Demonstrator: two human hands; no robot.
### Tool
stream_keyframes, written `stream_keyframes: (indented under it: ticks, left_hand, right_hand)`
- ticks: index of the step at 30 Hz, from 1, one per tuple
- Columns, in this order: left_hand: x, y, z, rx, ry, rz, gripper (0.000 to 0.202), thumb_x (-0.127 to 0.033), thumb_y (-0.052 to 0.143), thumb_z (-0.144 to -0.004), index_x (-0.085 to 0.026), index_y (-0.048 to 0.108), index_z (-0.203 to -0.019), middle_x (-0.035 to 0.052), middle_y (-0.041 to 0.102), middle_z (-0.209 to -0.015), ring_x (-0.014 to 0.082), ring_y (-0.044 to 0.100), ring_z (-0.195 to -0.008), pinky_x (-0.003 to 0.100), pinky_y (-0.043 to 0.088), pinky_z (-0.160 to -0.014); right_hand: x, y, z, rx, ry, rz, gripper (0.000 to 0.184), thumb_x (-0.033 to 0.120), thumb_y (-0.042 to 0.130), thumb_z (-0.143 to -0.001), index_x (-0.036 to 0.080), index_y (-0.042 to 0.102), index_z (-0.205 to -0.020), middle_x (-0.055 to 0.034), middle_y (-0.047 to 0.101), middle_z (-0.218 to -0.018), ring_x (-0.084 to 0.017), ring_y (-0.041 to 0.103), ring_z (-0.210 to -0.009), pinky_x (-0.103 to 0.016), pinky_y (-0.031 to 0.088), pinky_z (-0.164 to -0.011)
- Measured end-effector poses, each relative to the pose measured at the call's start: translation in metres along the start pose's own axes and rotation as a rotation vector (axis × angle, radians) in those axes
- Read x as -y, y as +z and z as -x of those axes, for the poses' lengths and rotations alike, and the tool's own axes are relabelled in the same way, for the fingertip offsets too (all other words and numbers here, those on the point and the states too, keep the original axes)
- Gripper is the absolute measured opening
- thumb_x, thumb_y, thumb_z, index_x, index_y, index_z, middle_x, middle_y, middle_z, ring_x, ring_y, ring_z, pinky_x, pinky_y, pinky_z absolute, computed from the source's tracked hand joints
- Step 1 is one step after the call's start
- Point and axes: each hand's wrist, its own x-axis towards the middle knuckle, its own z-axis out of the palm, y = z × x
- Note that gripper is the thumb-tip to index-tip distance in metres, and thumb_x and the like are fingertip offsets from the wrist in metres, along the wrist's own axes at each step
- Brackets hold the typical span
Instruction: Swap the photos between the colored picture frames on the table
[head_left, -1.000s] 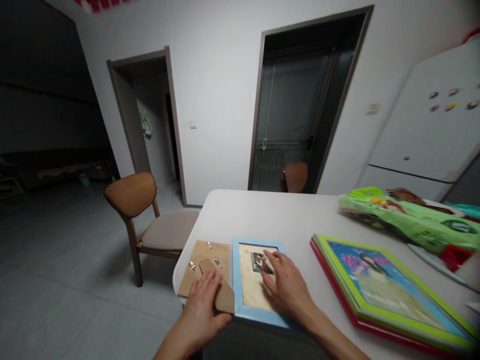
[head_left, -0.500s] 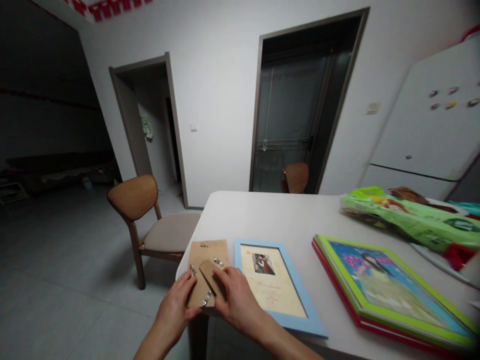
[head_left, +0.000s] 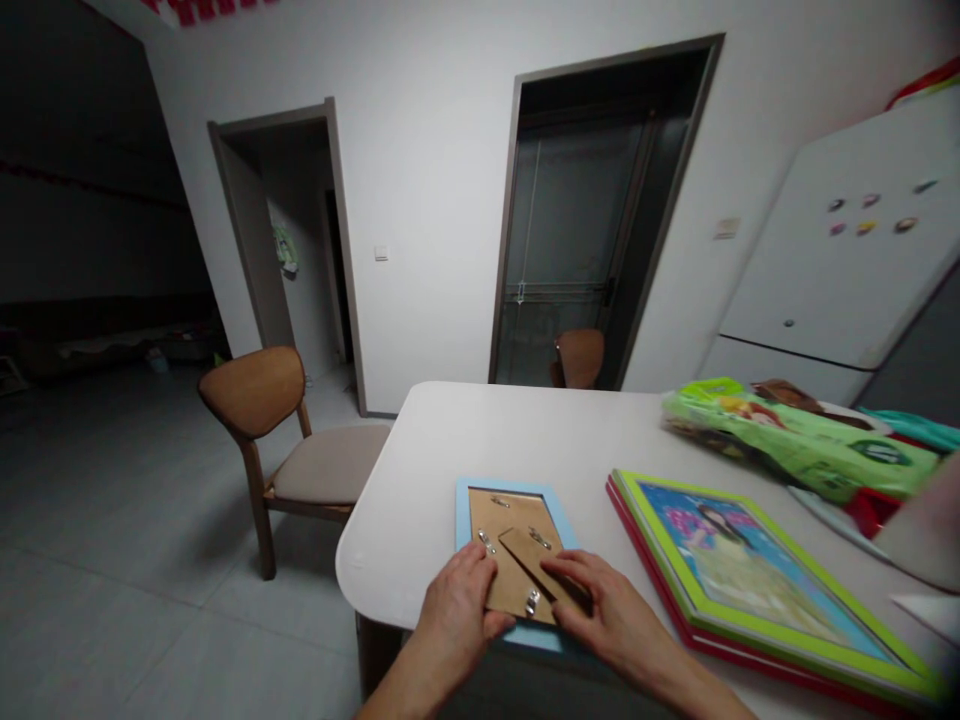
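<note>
Both hands hold a brown picture frame backing board [head_left: 510, 515] by its sides. It has several small metal clips and a slanted stand leg [head_left: 534, 562]. The board lies over the light blue picture frame [head_left: 463, 515] and covers the print inside; whether it sits down in the opening I cannot tell. My left hand [head_left: 459, 605] grips the board's left edge, thumb at the near corner. My right hand [head_left: 604, 610] is closed at the right edge, with its fingers on the stand leg.
To the right lies a stack of picture frames, a lime green one [head_left: 750, 570] on top of red ones. Behind it is a green plastic package [head_left: 810, 440] on the white table [head_left: 510, 425]. A wooden chair [head_left: 259, 395] stands left of the table.
Both hands have moved the backing board right, from the table beside the blue frame to over it. The print in the frame is now covered. The view has shifted slightly.
</note>
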Motion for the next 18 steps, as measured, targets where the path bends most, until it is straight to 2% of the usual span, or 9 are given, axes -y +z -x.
stream_keyframes:
  ticks: [5, 9, 13, 16, 18]
  left_hand:
    - [0.002, -0.001, -0.005, 0.074, -0.013, -0.042, 0.033, -0.027, 0.064, -0.064, -0.016, 0.055, -0.094, 0.0088, 0.05, -0.115, 0.0231, 0.042, -0.109, 0.038, 0.031, -0.093]
    - [0.003, -0.002, -0.002, 0.108, -0.034, -0.069, 0.022, -0.025, 0.055, -0.072, -0.017, 0.055, -0.091, 0.0072, 0.05, -0.116, 0.0225, 0.035, -0.115, 0.039, 0.027, -0.095]
    - [0.004, 0.003, 0.004, 0.081, -0.029, -0.05, 0.031, -0.029, 0.055, -0.072, -0.019, 0.05, -0.101, 0.0067, 0.044, -0.122, 0.021, 0.03, -0.118, 0.041, 0.02, -0.098]
    - [0.005, 0.007, 0.008, 0.082, 0.036, -0.025, 0.045, -0.037, 0.061, -0.066, -0.021, 0.046, -0.105, 0.0067, 0.042, -0.124, 0.0209, 0.033, -0.116, 0.044, 0.016, -0.099]
    - [0.006, 0.009, 0.008, 0.093, 0.055, -0.024, 0.044, -0.037, 0.064, -0.063, -0.021, 0.048, -0.101, 0.0067, 0.043, -0.123, 0.0211, 0.034, -0.115, 0.045, 0.016, -0.098]
  right_hand:
    - [-0.01, 0.01, -0.005, -0.04, -0.036, 0.118, 0.04, 0.026, 0.047, -0.064, 0.017, 0.059, -0.101, -0.0101, 0.057, -0.104, -0.022, 0.049, -0.097, -0.034, 0.035, -0.085]
    - [-0.015, 0.016, -0.008, -0.032, -0.07, 0.194, 0.038, 0.03, 0.048, -0.066, 0.02, 0.059, -0.101, -0.0094, 0.056, -0.105, -0.022, 0.048, -0.097, -0.036, 0.035, -0.083]
    - [-0.018, 0.015, -0.014, -0.035, -0.092, 0.216, 0.035, 0.036, 0.043, -0.072, 0.021, 0.059, -0.099, -0.0088, 0.055, -0.105, -0.021, 0.048, -0.096, -0.034, 0.036, -0.081]
    - [-0.017, 0.013, -0.025, -0.075, -0.068, 0.266, 0.035, 0.032, 0.037, -0.076, 0.02, 0.058, -0.101, -0.0098, 0.054, -0.105, -0.02, 0.047, -0.094, -0.032, 0.035, -0.08]
    - [-0.016, 0.013, -0.034, -0.08, -0.072, 0.322, 0.033, 0.029, 0.036, -0.077, 0.022, 0.058, -0.101, -0.0089, 0.054, -0.104, -0.02, 0.046, -0.093, -0.032, 0.035, -0.078]
